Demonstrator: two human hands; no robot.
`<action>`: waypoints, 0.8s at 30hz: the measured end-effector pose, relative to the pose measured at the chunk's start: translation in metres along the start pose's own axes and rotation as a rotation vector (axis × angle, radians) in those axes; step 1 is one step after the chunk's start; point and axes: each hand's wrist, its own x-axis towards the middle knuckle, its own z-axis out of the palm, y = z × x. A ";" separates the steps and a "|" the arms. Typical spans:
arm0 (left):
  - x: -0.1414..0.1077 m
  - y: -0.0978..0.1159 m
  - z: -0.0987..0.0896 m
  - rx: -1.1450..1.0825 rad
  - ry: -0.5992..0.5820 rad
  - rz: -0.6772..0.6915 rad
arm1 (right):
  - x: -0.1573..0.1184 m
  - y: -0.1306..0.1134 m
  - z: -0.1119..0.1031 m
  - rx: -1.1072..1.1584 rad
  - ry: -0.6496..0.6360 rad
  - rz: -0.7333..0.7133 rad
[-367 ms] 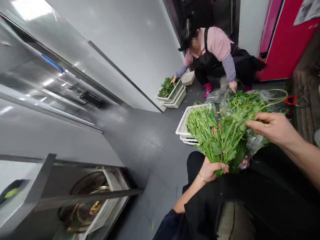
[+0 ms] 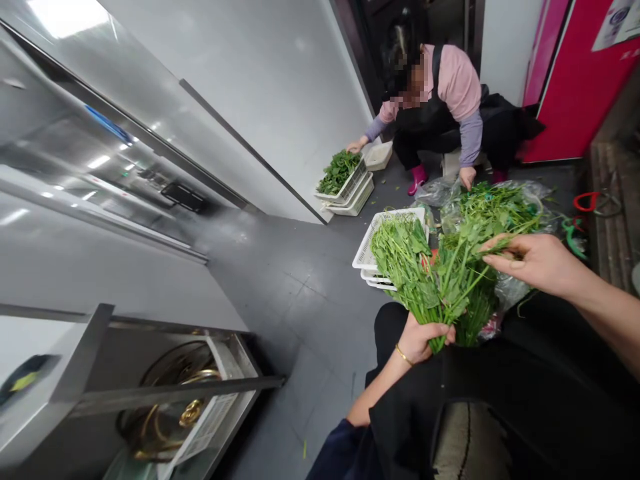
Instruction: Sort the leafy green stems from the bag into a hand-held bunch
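Note:
My left hand [image 2: 423, 339] is closed around the stems of a leafy green bunch [image 2: 407, 257], whose tops fan out over the white basket [image 2: 367, 243]. To the right, my right hand [image 2: 537, 260] pinches a green sprig [image 2: 497, 247] between thumb and fingers, beside the leaves of the bunch. Behind my hands, more greens [image 2: 500, 207] lie on clear plastic bags [image 2: 513, 283]. The lower part of the basket stack is partly covered by the bunch.
A crouching person [image 2: 457, 80] reaches to greens in stacked baskets [image 2: 357, 197] by the wall and to the plastic-bagged pile. Red-handled scissors [image 2: 587, 201] lie at the right. A metal rack [image 2: 185, 393] stands lower left.
My right hand has shifted slightly left and down; the long stem that trailed over it no longer shows there. The other person's head and body have moved right. My left hand keeps its hold.

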 end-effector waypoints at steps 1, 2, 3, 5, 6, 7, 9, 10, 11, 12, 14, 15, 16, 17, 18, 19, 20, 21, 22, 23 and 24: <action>0.000 0.000 0.000 0.021 0.005 0.006 | 0.000 0.000 -0.001 -0.038 -0.018 0.001; 0.000 0.000 -0.001 0.050 0.011 0.012 | 0.001 0.000 -0.001 -0.080 -0.031 0.001; -0.001 0.000 -0.001 0.085 0.018 0.016 | 0.001 -0.001 -0.002 -0.123 -0.036 0.000; -0.002 0.002 -0.002 0.165 0.031 0.021 | 0.000 -0.005 -0.001 -0.206 -0.032 -0.010; -0.002 0.003 -0.003 0.207 0.036 0.023 | 0.000 -0.007 0.000 -0.247 -0.027 -0.018; -0.003 0.003 -0.004 0.245 0.041 0.026 | -0.001 -0.008 0.001 -0.287 -0.022 -0.024; -0.004 0.004 -0.005 0.309 0.054 0.034 | -0.004 -0.011 0.003 -0.361 -0.010 -0.032; -0.004 0.004 -0.007 0.336 0.062 0.040 | -0.005 -0.012 0.004 -0.391 -0.007 -0.033; -0.004 0.004 -0.008 0.359 0.065 0.044 | -0.006 -0.012 0.005 -0.415 -0.008 -0.033; -0.004 0.003 -0.009 0.383 0.067 0.049 | -0.007 -0.013 0.006 -0.433 -0.012 -0.033; -0.004 0.003 -0.010 0.441 0.063 0.054 | -0.007 -0.013 0.008 -0.447 -0.027 -0.035; -0.004 0.003 -0.010 0.471 0.065 0.054 | -0.007 -0.013 0.010 -0.442 -0.035 -0.034; -0.004 0.003 -0.010 0.499 0.073 0.054 | -0.006 -0.013 0.012 -0.427 -0.040 -0.028; -0.004 0.004 -0.009 0.521 0.085 0.052 | -0.005 -0.012 0.014 -0.402 -0.042 -0.017; -0.004 0.004 -0.008 0.537 0.096 0.048 | -0.004 -0.011 0.016 -0.368 -0.039 0.000; -0.004 0.005 -0.007 0.544 0.101 0.043 | -0.003 -0.009 0.018 -0.322 -0.033 0.024; -0.004 0.006 -0.005 0.543 0.102 0.039 | -0.002 -0.008 0.020 -0.266 -0.023 0.053; -0.003 0.007 -0.004 0.536 0.097 0.035 | -0.001 -0.007 0.021 -0.197 -0.013 0.086; -0.003 0.008 -0.003 0.523 0.089 0.033 | 0.000 -0.006 0.021 -0.113 -0.008 0.123; -0.003 0.009 -0.002 0.505 0.079 0.032 | 0.001 -0.006 0.021 -0.011 -0.011 0.161; -0.002 0.010 -0.001 0.484 0.072 0.031 | 0.002 -0.005 0.019 0.115 -0.023 0.198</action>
